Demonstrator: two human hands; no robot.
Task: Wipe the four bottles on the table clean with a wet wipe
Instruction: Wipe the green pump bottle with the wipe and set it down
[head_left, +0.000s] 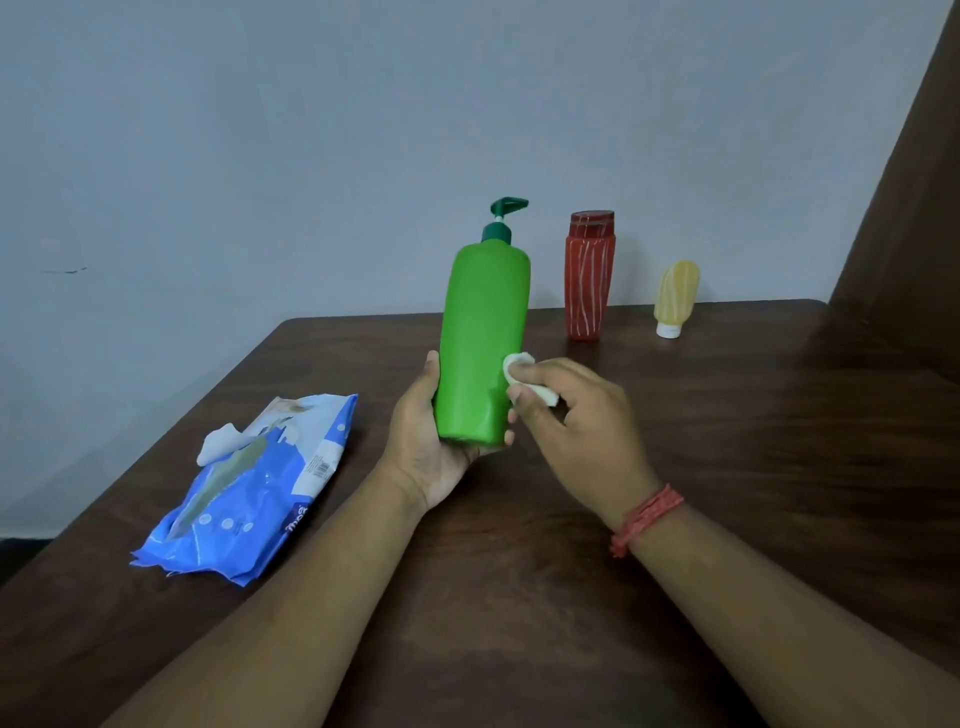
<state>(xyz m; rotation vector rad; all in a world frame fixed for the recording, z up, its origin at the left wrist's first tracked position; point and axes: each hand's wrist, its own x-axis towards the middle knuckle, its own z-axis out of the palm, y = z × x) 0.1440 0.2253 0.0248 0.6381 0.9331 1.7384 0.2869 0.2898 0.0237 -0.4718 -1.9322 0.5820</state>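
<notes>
The person's left hand (434, 441) cradles the base of the green pump bottle (483, 343), its fingers curled round the lower body from behind and underneath, so the bottle stands lifted off the table (727, 467) and roughly upright. The right hand (571, 421) pinches a small folded wet wipe (524, 374) between thumb and fingers and presses it against the bottle's lower right side.

Beyond the green bottle, near the table's far edge, the red striped bottle (589, 280) stands upright; further to the right of it the small yellow bottle (674, 299) rests on its white cap, leaning a little. Only three bottles show; a fourth cannot be seen. To the left of the green bottle lies the blue wipe pack (249, 488), a wipe (221, 447) poking from its opening.

The main risk looks to be the grip. The bottle is tall, held only at its base, and a wet, smooth plastic wall may slip or tip if the wiping hand pushes sideways harder than the left hand resists. The wipe is bunched small, so strokes may miss parts of the body, the shoulder and the pump head (506, 213). Pressing on the pump could squirt its contents. The open pack may dry out.
</notes>
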